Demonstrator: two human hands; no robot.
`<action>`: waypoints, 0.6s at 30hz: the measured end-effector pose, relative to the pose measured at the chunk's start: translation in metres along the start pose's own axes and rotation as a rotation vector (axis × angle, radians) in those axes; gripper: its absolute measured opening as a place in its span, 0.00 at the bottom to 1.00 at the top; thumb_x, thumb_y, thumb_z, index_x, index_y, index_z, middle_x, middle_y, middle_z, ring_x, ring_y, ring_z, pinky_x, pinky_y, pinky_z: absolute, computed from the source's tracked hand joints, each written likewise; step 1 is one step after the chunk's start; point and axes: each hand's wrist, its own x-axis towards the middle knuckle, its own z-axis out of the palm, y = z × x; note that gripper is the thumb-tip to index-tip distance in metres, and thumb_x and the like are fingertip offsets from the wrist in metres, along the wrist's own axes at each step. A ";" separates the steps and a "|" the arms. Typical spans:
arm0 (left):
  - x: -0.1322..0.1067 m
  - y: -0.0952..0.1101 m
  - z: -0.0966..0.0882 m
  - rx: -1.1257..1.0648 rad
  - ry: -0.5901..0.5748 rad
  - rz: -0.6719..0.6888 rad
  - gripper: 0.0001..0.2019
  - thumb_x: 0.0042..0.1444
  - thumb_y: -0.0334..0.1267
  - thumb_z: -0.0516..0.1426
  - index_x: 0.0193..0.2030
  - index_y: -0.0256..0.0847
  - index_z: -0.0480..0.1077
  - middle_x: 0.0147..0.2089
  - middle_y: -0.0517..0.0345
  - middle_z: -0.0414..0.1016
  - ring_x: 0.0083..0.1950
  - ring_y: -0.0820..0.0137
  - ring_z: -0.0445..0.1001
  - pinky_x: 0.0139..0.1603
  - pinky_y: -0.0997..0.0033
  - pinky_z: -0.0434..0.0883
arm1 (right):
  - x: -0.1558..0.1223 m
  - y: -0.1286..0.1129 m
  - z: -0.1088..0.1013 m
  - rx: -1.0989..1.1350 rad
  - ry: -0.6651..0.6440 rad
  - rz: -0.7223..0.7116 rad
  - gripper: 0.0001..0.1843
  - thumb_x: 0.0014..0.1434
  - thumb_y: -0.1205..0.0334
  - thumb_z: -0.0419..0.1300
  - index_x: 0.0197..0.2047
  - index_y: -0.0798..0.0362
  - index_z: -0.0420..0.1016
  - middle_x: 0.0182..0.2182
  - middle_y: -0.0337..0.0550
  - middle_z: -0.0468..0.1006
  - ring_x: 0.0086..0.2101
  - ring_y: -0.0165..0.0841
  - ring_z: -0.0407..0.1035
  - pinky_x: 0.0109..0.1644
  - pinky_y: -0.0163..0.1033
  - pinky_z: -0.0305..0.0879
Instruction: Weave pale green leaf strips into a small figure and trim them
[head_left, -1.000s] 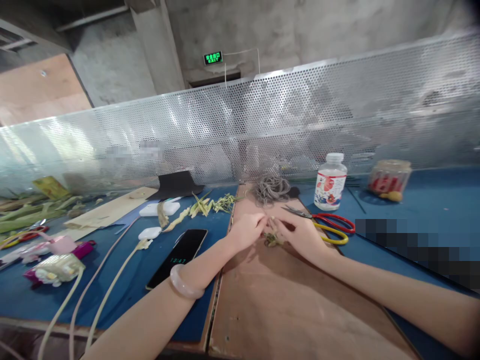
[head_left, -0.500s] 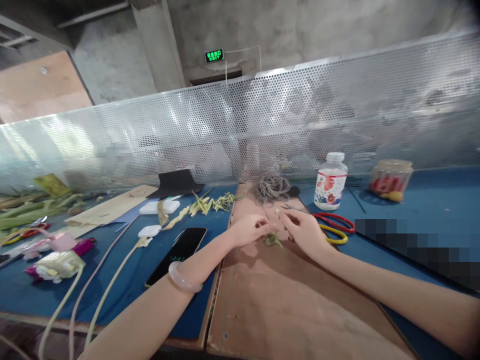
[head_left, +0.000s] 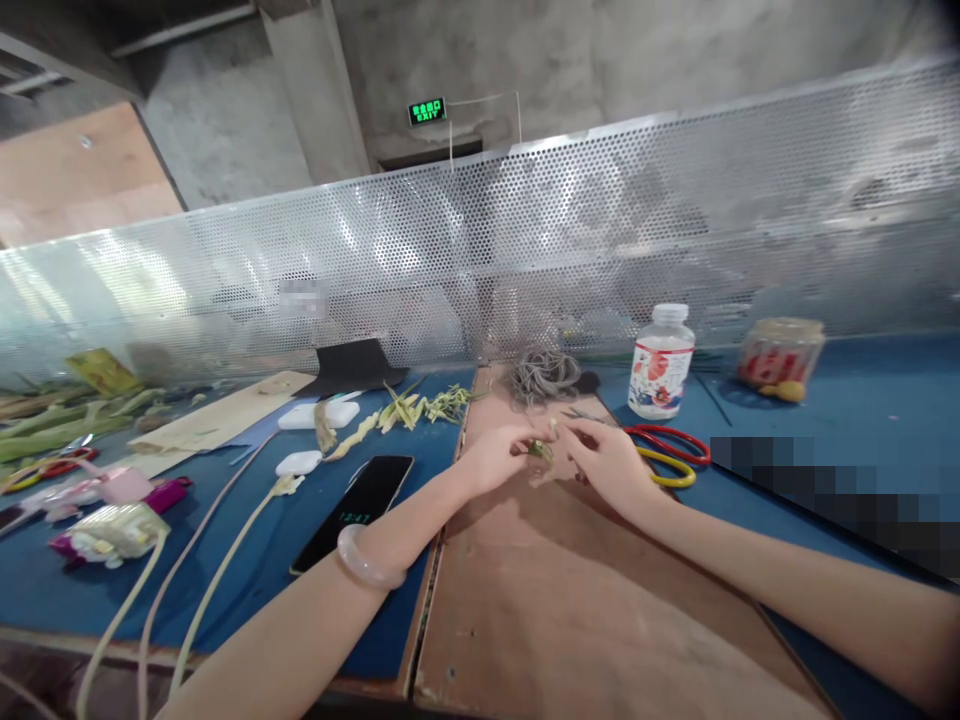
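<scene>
Over the brown board [head_left: 540, 600], my left hand [head_left: 499, 458] is closed in a pinch around a small piece of green plant material [head_left: 538, 449]. Its fine, pale lower end is blurred. My right hand [head_left: 606, 462] faces it from the right, thumb and fingertips drawn together close to the piece. A tiny whitish tip [head_left: 553, 425] shows between the two hands' fingertips; which hand grips it is unclear. Just right of my right hand lie scissors with red and yellow handles [head_left: 679, 458], their blades partly behind the hand.
A tangle of grey cord [head_left: 546, 376] lies at the board's far end. Left are a phone [head_left: 356, 510], twisted husk pieces [head_left: 405, 410], white cases and cables. A bottle [head_left: 660, 365] and jar [head_left: 781, 360] stand right, before a perforated metal screen [head_left: 450, 260].
The green piece has shifted up and left, nearer my left fingers, and its pale end now hangs lower. My left fingertips have moved slightly toward my right hand.
</scene>
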 end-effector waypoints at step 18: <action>0.002 0.005 0.000 -0.208 0.062 -0.034 0.21 0.58 0.45 0.47 0.55 0.39 0.64 0.54 0.51 0.68 0.51 0.66 0.68 0.49 0.68 0.66 | 0.000 0.002 0.002 -0.039 0.015 -0.132 0.15 0.57 0.60 0.51 0.41 0.53 0.75 0.36 0.43 0.78 0.35 0.34 0.71 0.38 0.36 0.65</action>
